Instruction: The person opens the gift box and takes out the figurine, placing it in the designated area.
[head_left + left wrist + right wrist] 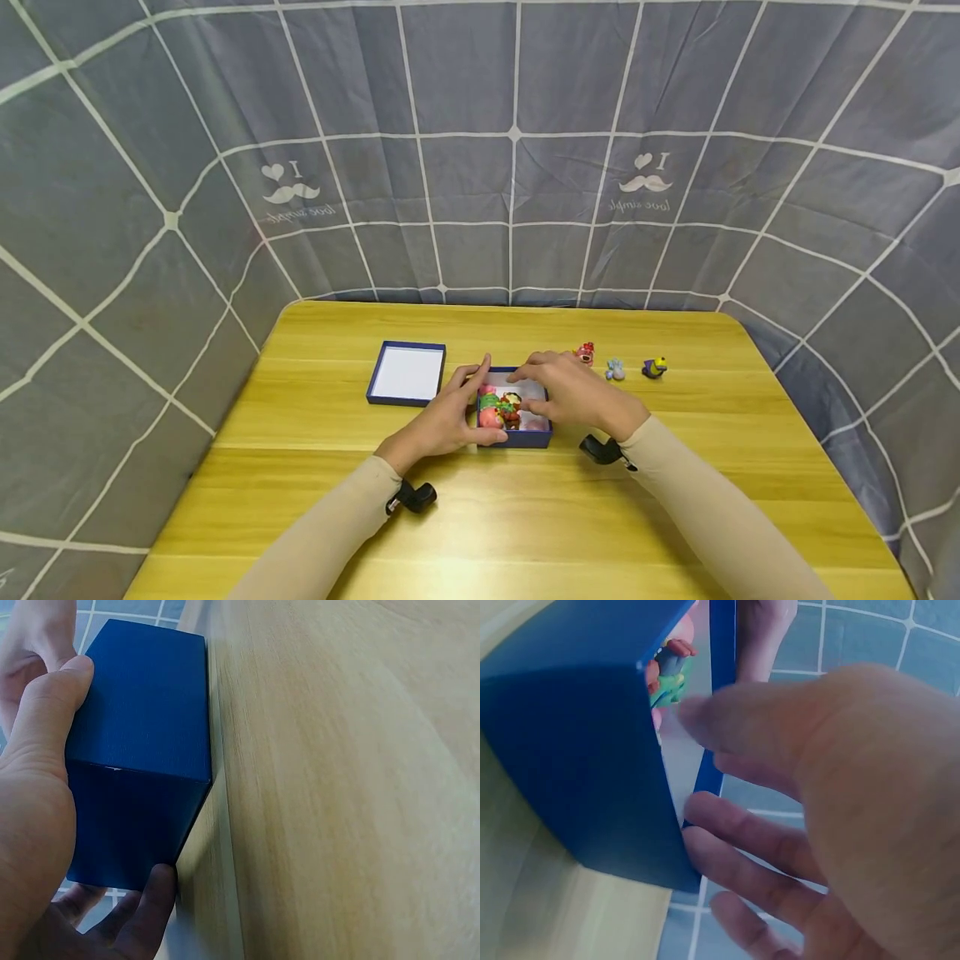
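Beige sleeves point(322, 533) extend from the lower edge of the head view, each with a black wrist camera point(415, 498) near the cuff. Left hand point(442, 421): grips the blue box point(517, 439) at its left side, thumb on the front wall and fingers toward the rear. Right hand point(573, 392): sits over the box's right half, fingers parted and lightly bent, thumb reaching inside; no item is visible between thumb and fingers. Status: the lid point(408, 373) is off and lies inner side up, left of the box and apart from it. A pink-and-green figure point(490, 408) and a brown figure point(513, 412) lie in the box's left half; their exact count is unclear. Three more are outside, behind and right of the box: a red figure point(585, 353), partly covered by the right hand, a grey-blue figure point(615, 369) and a purple-and-yellow figure point(655, 367). Handling therefore appears partly complete; transfer direction cannot be determined, and the lid is not fitted. Work surface: yellow wood-grain table point(465, 517) with rounded far corners. Surroundings: grey curtain point(465, 183) with white grid lines and mirrored lettering, enclosing the table's rear and sides.
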Demonstrator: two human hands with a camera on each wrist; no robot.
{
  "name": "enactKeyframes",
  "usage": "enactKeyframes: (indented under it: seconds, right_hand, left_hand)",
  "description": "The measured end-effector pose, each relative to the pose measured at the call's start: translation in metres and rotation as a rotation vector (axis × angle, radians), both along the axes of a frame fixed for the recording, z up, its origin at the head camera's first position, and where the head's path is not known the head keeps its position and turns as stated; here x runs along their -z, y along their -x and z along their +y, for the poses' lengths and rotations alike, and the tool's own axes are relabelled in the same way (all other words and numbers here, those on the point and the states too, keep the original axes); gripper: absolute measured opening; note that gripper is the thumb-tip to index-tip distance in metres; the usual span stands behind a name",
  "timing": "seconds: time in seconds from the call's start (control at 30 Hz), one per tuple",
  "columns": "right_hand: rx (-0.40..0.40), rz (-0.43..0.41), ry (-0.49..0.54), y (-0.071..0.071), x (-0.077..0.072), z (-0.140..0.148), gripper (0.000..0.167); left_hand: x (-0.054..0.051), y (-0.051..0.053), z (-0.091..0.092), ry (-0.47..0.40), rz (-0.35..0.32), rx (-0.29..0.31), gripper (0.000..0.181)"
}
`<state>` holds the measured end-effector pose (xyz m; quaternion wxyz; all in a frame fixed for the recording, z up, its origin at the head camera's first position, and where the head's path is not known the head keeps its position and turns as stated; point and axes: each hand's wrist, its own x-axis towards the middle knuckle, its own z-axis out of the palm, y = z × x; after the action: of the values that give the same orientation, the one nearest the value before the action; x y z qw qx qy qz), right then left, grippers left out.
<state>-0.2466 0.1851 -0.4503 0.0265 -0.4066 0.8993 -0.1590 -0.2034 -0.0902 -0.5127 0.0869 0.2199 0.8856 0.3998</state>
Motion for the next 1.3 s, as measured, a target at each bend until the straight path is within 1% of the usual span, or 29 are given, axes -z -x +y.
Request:
enactKeyframes:
  seconds: [0.07, 0.2, 0.4, 0.57, 0.7, 0.93, 1.13, 1.3]
  right_hand:
    - [-0.011, -0.028, -0.031, 0.002, 0.0, -0.003, 0.043]
    - [-0.023, -0.05, -0.093, 0.004, -0.001, -0.009, 0.047]
    - [-0.048, -0.087, -0.109, 0.007, -0.005, -0.016, 0.051]
    - [-0.053, -0.106, -0.137, 0.009, -0.007, -0.019, 0.054]
    - [-0.055, -0.114, -0.154, 0.009, -0.006, -0.021, 0.054]
    - [-0.041, -0.12, -0.162, 0.008, -0.002, -0.025, 0.047]
    - [-0.045, -0.154, -0.138, 0.009, 0.002, -0.027, 0.037]
    - [-0.046, -0.168, -0.116, 0.008, 0.003, -0.026, 0.033]
  left_hand:
    - [-0.001, 0.0, 0.001, -0.005, -0.005, 0.0, 0.128]
    - [0.0, 0.0, 0.001, -0.002, 0.004, -0.001, 0.128]
    - [-0.002, 0.0, 0.001, 0.006, 0.026, -0.008, 0.128]
    - [-0.003, 0.001, 0.002, 0.01, 0.017, -0.008, 0.128]
    - [-0.003, 0.001, 0.002, 0.011, 0.012, -0.011, 0.127]
    - [-0.004, -0.001, 0.002, -0.001, 0.004, -0.02, 0.127]
    - [-0.005, -0.001, 0.002, 0.002, -0.01, -0.024, 0.127]
    - [-0.006, -0.002, 0.003, 0.0, -0.02, -0.021, 0.128]
